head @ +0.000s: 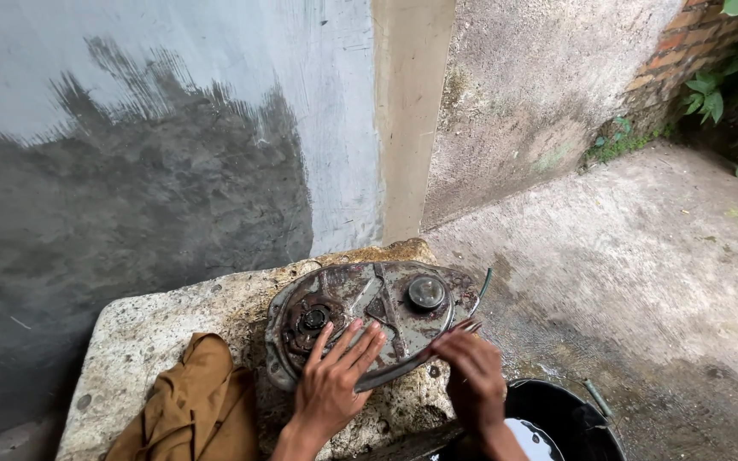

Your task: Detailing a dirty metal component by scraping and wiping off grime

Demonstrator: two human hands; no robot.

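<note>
Brown cloth (188,408): bunched at near left of my stone bench (143,329). Rusty metal cover (369,316): flat mid-bench. My left hand (335,376): spread, pressing it steady. My right hand (471,376): pinching a thin tool (471,326) at its right edge. Black bucket (570,418): near right.

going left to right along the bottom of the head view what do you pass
brown cloth → left hand flat on the rusty metal cover → right hand at the cover's edge → black bucket
</note>
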